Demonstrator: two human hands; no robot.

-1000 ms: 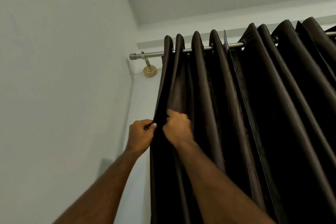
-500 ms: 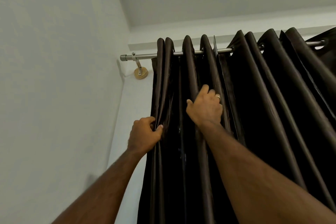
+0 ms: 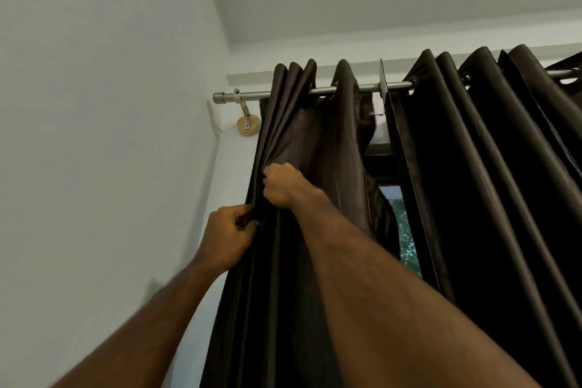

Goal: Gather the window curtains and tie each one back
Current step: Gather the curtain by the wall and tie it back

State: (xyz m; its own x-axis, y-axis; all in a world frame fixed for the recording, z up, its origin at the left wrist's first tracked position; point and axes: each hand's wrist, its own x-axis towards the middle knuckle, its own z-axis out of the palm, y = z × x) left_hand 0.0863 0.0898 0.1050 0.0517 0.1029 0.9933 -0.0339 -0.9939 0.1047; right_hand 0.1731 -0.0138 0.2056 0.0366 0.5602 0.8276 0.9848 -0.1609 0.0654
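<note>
A dark brown left curtain hangs by eyelets from a metal rod, its folds bunched toward the rod's left end. My left hand pinches the curtain's outer left edge. Just above and to the right, my right hand grips a bundle of pulled-over folds against that edge. A second dark curtain hangs to the right. Between the two a narrow gap shows the window with green outside.
A white side wall stands close on the left. The rod's bracket with a round wooden base is fixed by the corner. A thin upright plate sits on the rod between the curtains. The ceiling is above.
My right hand has drawn the folds it held leftward to meet the left hand. The left curtain has bunched up and a gap onto the window has opened.
</note>
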